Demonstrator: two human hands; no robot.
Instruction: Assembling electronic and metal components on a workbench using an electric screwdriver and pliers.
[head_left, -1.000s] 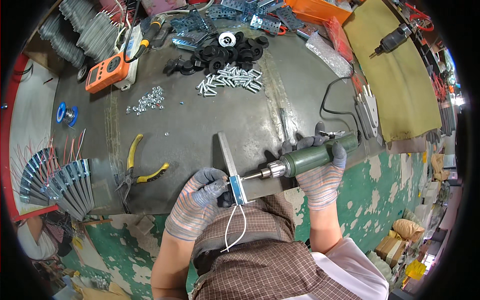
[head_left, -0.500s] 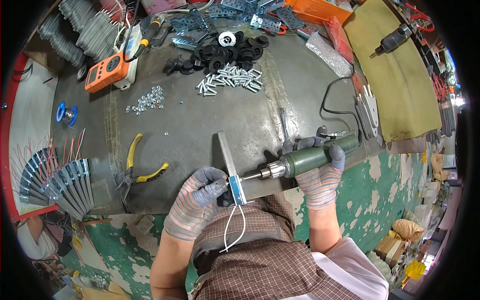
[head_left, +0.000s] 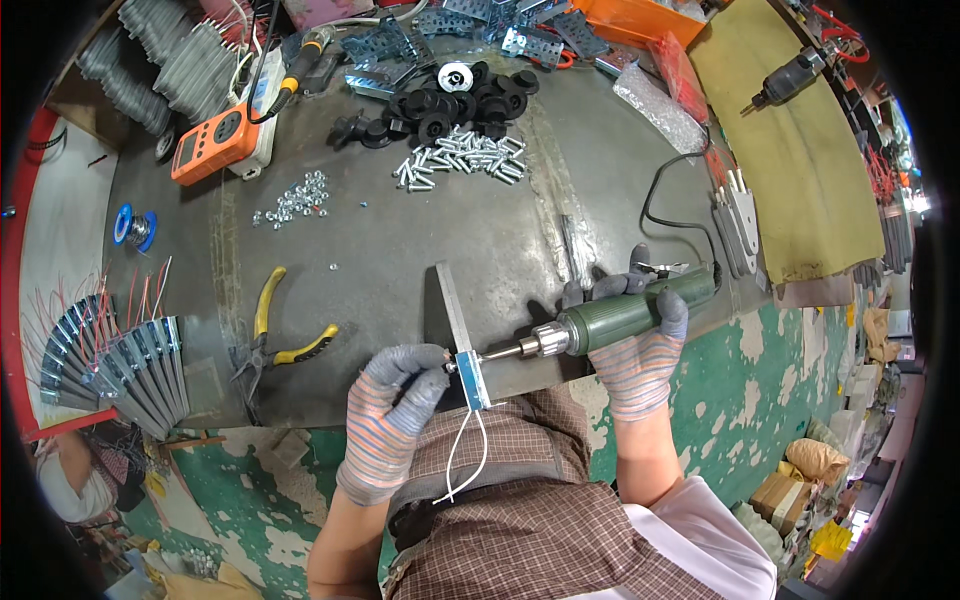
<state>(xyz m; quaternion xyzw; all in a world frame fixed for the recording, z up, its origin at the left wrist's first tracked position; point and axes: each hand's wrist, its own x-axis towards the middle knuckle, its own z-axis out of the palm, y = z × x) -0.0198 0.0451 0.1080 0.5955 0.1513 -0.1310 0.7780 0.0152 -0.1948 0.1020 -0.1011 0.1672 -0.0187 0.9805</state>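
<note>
My right hand (head_left: 634,338), in a striped work glove, grips a green electric screwdriver (head_left: 620,315) held level, its bit tip pressed against a small blue-and-silver end piece (head_left: 473,378). That piece sits on the near end of a long grey metal strip (head_left: 452,308) lying on the dark bench. My left hand (head_left: 393,400), also gloved, pinches the end piece from the left side. Two white wires (head_left: 465,455) hang from the piece down over my checked apron.
Yellow-handled pliers (head_left: 268,335) lie left of the strip. Farther back are loose screws (head_left: 462,158), black round knobs (head_left: 450,98), small nuts (head_left: 292,198) and an orange meter (head_left: 209,142). A fan of grey metal strips (head_left: 120,362) sits at the left edge; a second screwdriver (head_left: 790,78) rests on yellow board.
</note>
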